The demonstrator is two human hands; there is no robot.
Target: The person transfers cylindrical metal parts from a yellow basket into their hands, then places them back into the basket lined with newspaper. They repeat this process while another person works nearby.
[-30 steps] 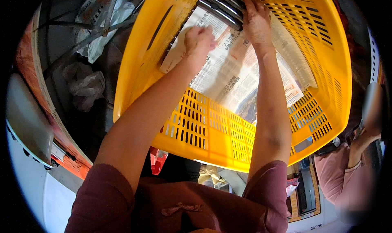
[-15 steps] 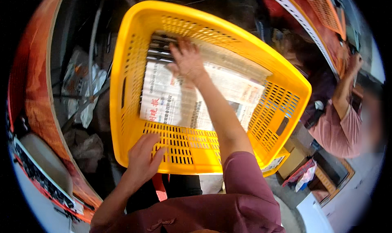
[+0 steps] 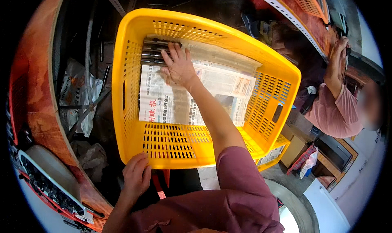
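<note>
A large yellow plastic basket [image 3: 253, 149] with slotted walls stands in front of me. Sheets of newspaper [image 3: 163, 104] line its bottom. Several dark, shiny tubes [image 3: 152, 55] lie side by side in its far left corner, on or beside the paper. My right hand [image 3: 179, 67] reaches inside with fingers spread, palm down on the newspaper, its fingertips at the ends of the tubes. At the near left corner, the curled fingers of my left hand [image 3: 136, 173] hold the basket's rim.
A second yellow basket [image 3: 275, 153] shows beneath the near right side. Orange-brown boards [image 3: 41, 90] curve along the left, beside metal bars and a white plastic bag [image 3: 81, 94]. A co-worker in a pink shirt [image 3: 335, 110] works at the right. A cardboard box [image 3: 298, 141] sits nearby.
My left hand has moved from inside the basket's near side to its near left rim. My right hand stays on the newspaper by the tubes, its fingers shifted slightly.
</note>
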